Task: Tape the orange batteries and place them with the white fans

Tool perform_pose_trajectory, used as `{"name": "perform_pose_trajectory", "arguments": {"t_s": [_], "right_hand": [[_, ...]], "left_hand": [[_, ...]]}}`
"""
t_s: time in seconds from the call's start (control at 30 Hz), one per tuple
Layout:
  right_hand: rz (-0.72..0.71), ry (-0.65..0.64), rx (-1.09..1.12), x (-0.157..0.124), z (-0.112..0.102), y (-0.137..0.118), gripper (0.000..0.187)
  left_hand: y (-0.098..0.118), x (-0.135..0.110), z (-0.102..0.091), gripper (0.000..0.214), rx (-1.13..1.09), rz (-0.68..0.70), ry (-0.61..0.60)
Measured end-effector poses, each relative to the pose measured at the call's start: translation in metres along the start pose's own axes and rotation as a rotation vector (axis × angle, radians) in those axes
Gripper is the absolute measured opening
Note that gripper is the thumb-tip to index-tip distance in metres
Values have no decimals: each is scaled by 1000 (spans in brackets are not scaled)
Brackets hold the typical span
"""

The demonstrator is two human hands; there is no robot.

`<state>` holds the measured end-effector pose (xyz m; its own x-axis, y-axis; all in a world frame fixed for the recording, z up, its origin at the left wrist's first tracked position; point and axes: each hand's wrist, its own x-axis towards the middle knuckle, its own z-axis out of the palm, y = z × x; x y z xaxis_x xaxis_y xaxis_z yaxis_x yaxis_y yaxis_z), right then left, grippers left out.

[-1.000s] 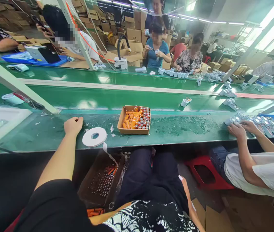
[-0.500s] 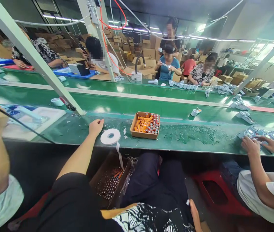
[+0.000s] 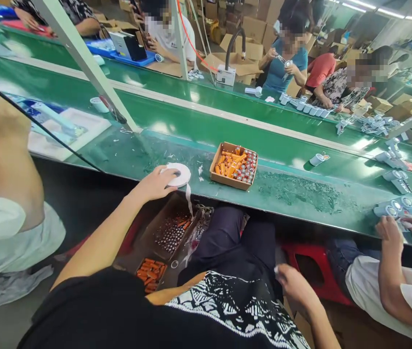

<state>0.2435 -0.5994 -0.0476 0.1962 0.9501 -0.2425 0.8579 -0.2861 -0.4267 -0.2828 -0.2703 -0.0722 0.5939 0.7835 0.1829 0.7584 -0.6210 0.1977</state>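
Observation:
My left hand (image 3: 156, 185) is at the near edge of the green bench, its fingers closed over the left side of a flat roll of white tape (image 3: 184, 178). A loose strip of the tape (image 3: 189, 196) hangs from the roll past the bench edge. Low beside my right thigh is my right hand (image 3: 295, 286), with its fingers pinched together. A small white piece (image 3: 276, 270) shows at its fingertips, too small to identify. To the right of the roll stands a small cardboard box (image 3: 232, 183) of orange-wrapped batteries (image 3: 229, 162), some lying and some on end.
Below the bench, a carton (image 3: 160, 213) holds batteries, with more orange batteries (image 3: 151, 274) nearer me. A slanted post (image 3: 89, 68) rises at left. Co-workers sit on both sides and across the conveyor (image 3: 191, 116). A white plastic part (image 3: 318, 159) lies on the belt.
My left hand has moved from the bench left of the tape roll onto the roll. My right hand has come further into view beside my thigh. The view has tilted and shifted.

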Motion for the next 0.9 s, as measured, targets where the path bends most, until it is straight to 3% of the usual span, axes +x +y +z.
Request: {"name": "perform_pose_trajectory", "arguments": {"t_s": [0.07,0.17,0.2,0.27,0.33,0.43,0.47,0.53,0.63,0.7,0.8,0.9], "right_hand": [[-67,-82,303,34,3,-45,39],[-264,-308,776,99,16,-143,75],[-332,-385,832,118,23,-176,76],[-434,-515,809,144,43,-229,48],[-522,-650,598,154,62,-259,21],[-727,-816,103,158,63,-267,19],[-802,-817,-5,165,51,-264,15],[-895,-681,-100,194,12,-259,27],[-932,-362,-318,263,-55,-258,25],[-1012,-383,-583,303,-80,-264,22],[-1098,-504,-807,327,-76,-280,22],[-1111,-506,-800,327,-58,-294,22]], "left_hand": [[28,-4,-10,46,16,65,149],[72,-12,-26,43,29,144,374],[81,-14,-30,45,28,169,415],[88,-16,-36,55,8,193,464],[81,-15,-36,62,-62,100,520],[65,-16,-21,60,-301,-273,587],[64,-19,-14,59,-367,-390,590],[68,-25,-1,56,-419,-515,600],[86,-31,11,56,-352,-499,636],[99,-27,13,59,-300,-461,644],[113,-12,10,61,-247,-391,626],[119,6,3,63,-229,-309,576]]}}
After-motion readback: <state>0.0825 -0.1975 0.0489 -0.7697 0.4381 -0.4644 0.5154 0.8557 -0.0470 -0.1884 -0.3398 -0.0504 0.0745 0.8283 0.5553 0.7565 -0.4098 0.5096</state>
